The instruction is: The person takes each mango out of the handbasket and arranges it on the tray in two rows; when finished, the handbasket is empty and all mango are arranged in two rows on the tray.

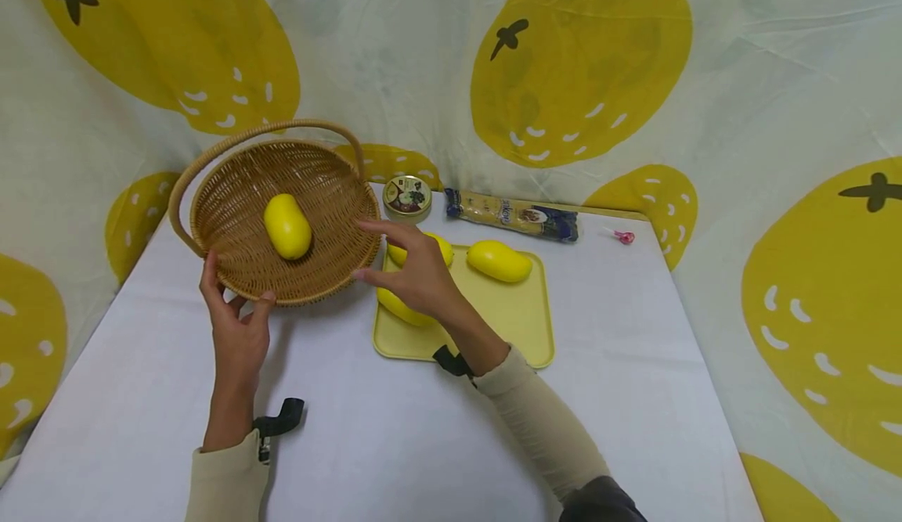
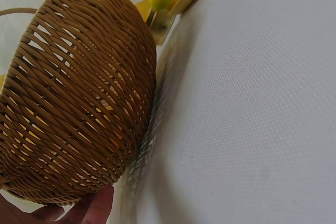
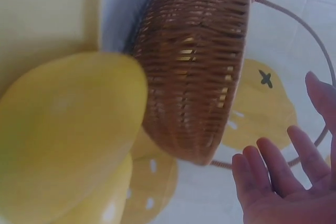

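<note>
A brown woven basket (image 1: pixel 331 193) with an arched handle is tilted at the left of the table, its opening toward the head camera. Inside it lies one yellow mango (image 1: pixel 287 226). My left hand (image 1: pixel 238 326) grips the basket's near left rim, thumb and fingers at the edge; the left wrist view shows its fingertips (image 2: pixel 100 205) against the weave. Beside the basket's right rim is my right hand (image 1: pixel 416 275), with fingers spread and nothing held. In the right wrist view, a gap shows between its fingers (image 3: pixel 273 166) and the basket (image 3: pixel 194 66).
Under and beyond my right hand stands a yellow tray (image 1: pixel 493 318) bearing several mangoes, one of them (image 1: pixel 499 261) at its far right. Along the back are a round tin (image 1: pixel 407 197), a long blue-and-gold packet (image 1: pixel 512 215) and a small pink lollipop (image 1: pixel 624 236). A patterned curtain hangs behind.
</note>
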A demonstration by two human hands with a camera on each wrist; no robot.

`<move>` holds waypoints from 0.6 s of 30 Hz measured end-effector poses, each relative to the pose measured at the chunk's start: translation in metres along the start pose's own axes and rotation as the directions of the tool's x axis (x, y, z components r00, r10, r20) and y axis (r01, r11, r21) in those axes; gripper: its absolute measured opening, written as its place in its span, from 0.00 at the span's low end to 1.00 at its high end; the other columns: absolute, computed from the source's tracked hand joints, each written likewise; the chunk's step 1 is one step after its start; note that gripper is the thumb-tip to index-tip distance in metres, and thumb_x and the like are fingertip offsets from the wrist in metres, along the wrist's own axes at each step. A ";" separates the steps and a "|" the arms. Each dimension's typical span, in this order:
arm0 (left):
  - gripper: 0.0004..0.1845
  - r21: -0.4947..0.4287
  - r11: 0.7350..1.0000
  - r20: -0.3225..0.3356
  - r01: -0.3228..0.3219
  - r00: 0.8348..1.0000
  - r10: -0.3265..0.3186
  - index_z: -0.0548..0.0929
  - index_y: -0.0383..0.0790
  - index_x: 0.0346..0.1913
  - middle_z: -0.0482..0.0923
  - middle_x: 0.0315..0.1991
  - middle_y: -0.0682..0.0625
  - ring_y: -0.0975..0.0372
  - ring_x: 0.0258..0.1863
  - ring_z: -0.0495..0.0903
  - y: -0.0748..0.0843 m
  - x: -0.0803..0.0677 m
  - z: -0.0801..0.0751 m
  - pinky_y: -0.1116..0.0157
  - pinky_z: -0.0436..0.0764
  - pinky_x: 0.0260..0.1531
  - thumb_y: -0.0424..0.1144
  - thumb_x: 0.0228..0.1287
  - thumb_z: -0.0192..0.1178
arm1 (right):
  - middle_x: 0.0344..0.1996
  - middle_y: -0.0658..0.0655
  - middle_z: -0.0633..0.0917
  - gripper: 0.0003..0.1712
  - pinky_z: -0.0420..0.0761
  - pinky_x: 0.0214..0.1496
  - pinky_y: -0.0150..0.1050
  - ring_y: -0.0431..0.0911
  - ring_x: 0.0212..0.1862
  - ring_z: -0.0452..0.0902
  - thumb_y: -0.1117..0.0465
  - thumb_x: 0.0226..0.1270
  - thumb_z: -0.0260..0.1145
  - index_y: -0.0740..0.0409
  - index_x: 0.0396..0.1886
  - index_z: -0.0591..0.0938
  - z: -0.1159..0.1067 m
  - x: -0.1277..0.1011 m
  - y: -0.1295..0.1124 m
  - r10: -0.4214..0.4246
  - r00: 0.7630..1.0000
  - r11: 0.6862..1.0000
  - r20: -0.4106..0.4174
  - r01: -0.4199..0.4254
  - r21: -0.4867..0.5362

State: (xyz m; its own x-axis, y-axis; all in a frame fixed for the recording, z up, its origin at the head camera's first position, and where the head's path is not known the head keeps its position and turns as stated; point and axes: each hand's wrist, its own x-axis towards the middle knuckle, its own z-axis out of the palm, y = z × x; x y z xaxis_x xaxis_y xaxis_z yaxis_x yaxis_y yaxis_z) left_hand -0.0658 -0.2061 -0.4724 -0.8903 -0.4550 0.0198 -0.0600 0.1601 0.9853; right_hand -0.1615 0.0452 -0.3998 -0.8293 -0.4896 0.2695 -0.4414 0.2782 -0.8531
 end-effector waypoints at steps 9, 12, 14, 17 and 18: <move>0.47 0.001 1.000 0.003 -0.011 1.000 0.011 0.40 0.71 0.78 0.47 0.77 0.52 0.45 0.67 0.65 0.005 -0.001 0.000 0.75 0.74 0.48 0.33 0.70 0.56 | 0.65 0.37 0.76 0.40 0.72 0.67 0.38 0.30 0.66 0.68 0.48 0.55 0.78 0.37 0.68 0.75 0.031 0.027 -0.007 -0.016 0.999 0.999 -0.034 0.014 -0.033; 0.47 0.010 1.000 0.006 -0.018 1.000 0.018 0.40 0.70 0.78 0.47 0.77 0.51 0.44 0.67 0.65 0.014 -0.005 0.001 0.75 0.74 0.48 0.34 0.71 0.56 | 0.65 0.39 0.77 0.40 0.72 0.65 0.32 0.32 0.66 0.69 0.47 0.54 0.78 0.41 0.69 0.75 0.042 0.036 -0.010 -0.026 0.999 0.997 -0.035 0.023 -0.070; 0.46 0.009 1.000 0.009 -0.024 1.000 0.024 0.40 0.70 0.78 0.46 0.77 0.50 0.43 0.67 0.65 0.019 -0.008 0.001 0.75 0.74 0.48 0.35 0.71 0.56 | 0.65 0.41 0.77 0.41 0.72 0.63 0.30 0.34 0.65 0.70 0.47 0.54 0.78 0.42 0.69 0.75 0.049 0.041 -0.012 -0.038 0.999 0.995 -0.033 0.035 -0.091; 0.46 0.003 1.000 0.014 -0.030 0.999 0.030 0.40 0.69 0.78 0.46 0.77 0.50 0.43 0.66 0.64 0.023 -0.010 0.002 0.76 0.74 0.47 0.35 0.71 0.55 | 0.65 0.41 0.77 0.41 0.72 0.59 0.26 0.35 0.63 0.72 0.46 0.54 0.78 0.42 0.69 0.74 0.059 0.049 -0.015 -0.051 0.998 0.989 -0.030 0.046 -0.138; 0.46 0.002 0.999 0.016 -0.032 0.999 0.032 0.40 0.69 0.78 0.46 0.77 0.49 0.42 0.66 0.64 0.024 -0.010 0.002 0.76 0.74 0.47 0.35 0.71 0.55 | 0.65 0.41 0.78 0.41 0.71 0.60 0.27 0.36 0.63 0.72 0.46 0.54 0.78 0.41 0.69 0.74 0.062 0.052 -0.016 -0.052 0.998 0.987 -0.031 0.047 -0.154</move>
State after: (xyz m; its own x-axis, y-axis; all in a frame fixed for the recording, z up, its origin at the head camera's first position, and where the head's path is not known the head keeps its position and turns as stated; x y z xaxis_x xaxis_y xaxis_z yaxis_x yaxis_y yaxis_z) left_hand -0.0593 -0.1957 -0.4493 -0.8987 -0.4359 0.0485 -0.0322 0.1760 0.9839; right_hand -0.1762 -0.0355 -0.4002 -0.8154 -0.4773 0.3275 -0.5273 0.3790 -0.7605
